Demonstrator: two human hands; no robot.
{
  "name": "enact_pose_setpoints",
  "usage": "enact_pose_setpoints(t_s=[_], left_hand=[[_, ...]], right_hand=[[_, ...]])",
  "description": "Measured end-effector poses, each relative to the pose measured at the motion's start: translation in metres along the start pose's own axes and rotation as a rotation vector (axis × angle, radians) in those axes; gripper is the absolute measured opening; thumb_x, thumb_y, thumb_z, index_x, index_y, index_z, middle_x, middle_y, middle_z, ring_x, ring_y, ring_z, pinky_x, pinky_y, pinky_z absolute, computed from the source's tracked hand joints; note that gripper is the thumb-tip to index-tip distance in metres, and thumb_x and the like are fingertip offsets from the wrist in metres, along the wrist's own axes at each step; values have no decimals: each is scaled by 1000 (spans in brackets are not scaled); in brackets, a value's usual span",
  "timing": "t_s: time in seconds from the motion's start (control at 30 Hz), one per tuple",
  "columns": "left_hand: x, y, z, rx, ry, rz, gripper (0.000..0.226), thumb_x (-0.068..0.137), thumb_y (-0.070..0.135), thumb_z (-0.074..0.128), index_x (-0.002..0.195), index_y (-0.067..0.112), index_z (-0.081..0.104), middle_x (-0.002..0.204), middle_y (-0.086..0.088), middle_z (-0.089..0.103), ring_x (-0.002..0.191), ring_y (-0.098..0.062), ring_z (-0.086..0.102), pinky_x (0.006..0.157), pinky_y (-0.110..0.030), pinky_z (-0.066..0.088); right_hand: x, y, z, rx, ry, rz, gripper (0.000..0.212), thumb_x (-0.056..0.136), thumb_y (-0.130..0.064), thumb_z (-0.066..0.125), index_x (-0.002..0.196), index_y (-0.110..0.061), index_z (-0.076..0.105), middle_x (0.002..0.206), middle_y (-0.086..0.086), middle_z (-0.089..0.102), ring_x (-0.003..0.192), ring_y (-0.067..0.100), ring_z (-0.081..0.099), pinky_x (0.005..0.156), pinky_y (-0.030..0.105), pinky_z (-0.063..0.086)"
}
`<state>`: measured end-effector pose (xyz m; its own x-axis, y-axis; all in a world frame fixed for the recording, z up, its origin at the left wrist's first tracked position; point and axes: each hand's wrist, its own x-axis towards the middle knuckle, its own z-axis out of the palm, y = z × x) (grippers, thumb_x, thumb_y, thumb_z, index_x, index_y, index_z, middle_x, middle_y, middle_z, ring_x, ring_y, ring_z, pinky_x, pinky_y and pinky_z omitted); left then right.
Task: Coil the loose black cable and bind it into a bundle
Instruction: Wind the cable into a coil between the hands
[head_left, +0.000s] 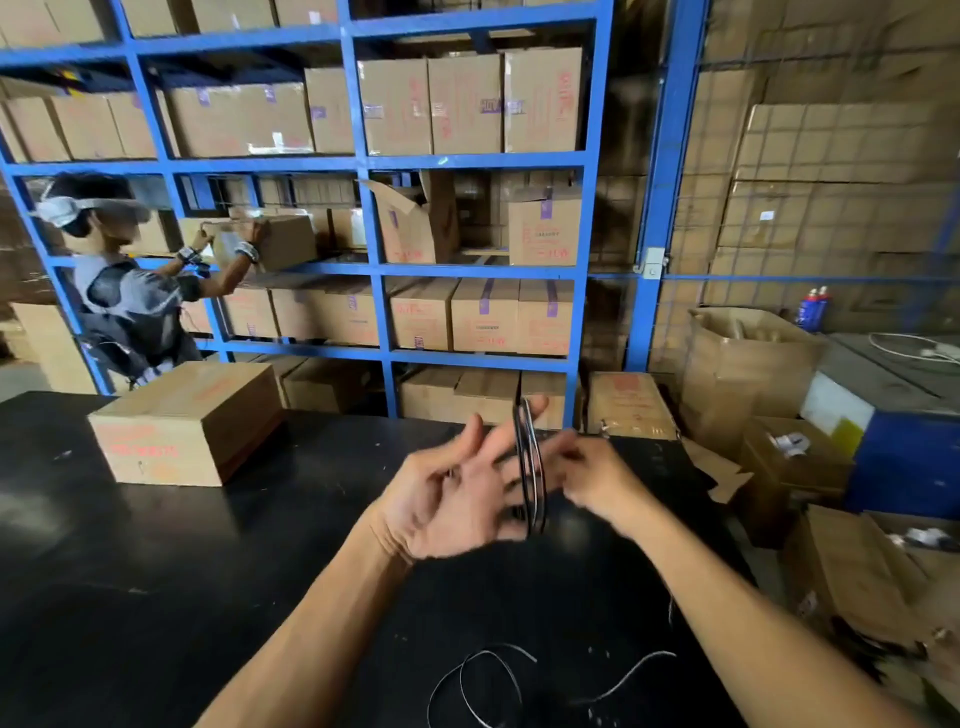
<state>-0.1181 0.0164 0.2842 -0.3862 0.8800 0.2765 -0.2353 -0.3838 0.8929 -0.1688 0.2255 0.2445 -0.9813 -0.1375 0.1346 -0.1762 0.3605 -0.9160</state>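
Several turns of the black cable (531, 467) form a narrow upright coil, seen edge-on above the black table (156, 571). My left hand (457, 493) carries the coil looped over its spread fingers, palm facing me. My right hand (597, 473) is to the right of the coil, its fingers pinched on the cable beside the loops. The cable's loose part (488, 680) lies in open curves on the table near its front edge, below my forearms.
A closed cardboard box (187, 421) sits on the table at the left. Blue shelving (374, 260) packed with boxes stands behind. Another person (130, 280) handles a box at the left shelf. Open cartons (748, 364) and scraps crowd the floor at the right.
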Motion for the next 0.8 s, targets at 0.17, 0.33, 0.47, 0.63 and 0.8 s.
enact_pose_setpoints(t_s=[0.17,0.33,0.47,0.63,0.8], left_hand=[[-6,39,-24,-58,277,178,56,100,51,33,155,38,31,165,-11,21,144,-39,20,114,-69,-6],[-29,46,-56,-24,521,145,52,98,56,32,145,42,48,159,-4,36,140,-37,17,114,-62,9],[-45,32,-72,-61,604,61,54,96,55,38,149,41,43,162,-5,32,146,-34,22,114,-56,19],[-34,4,-66,-74,585,-109,54,98,53,42,150,39,41,164,0,30,118,-20,43,102,-44,26],[-12,-20,-50,-83,432,-281,63,99,50,49,157,33,29,168,0,14,111,-16,36,98,-40,32]], right_hand=[[-55,34,41,139,-152,-16,38,96,-49,61,82,-18,77,61,-3,56,46,9,44,42,23,31],[-87,12,22,194,-114,-29,49,89,-57,66,70,-12,70,55,1,55,45,12,43,40,20,32],[-87,-31,-23,276,-18,-85,44,78,-55,75,72,-11,72,54,0,54,39,9,39,35,18,28],[-57,-90,-69,326,51,-210,25,87,-34,75,82,-10,77,56,-3,57,36,9,36,32,17,27],[-16,-128,-74,101,168,-278,20,94,-32,69,87,-16,77,58,-8,61,39,3,43,37,15,34]])
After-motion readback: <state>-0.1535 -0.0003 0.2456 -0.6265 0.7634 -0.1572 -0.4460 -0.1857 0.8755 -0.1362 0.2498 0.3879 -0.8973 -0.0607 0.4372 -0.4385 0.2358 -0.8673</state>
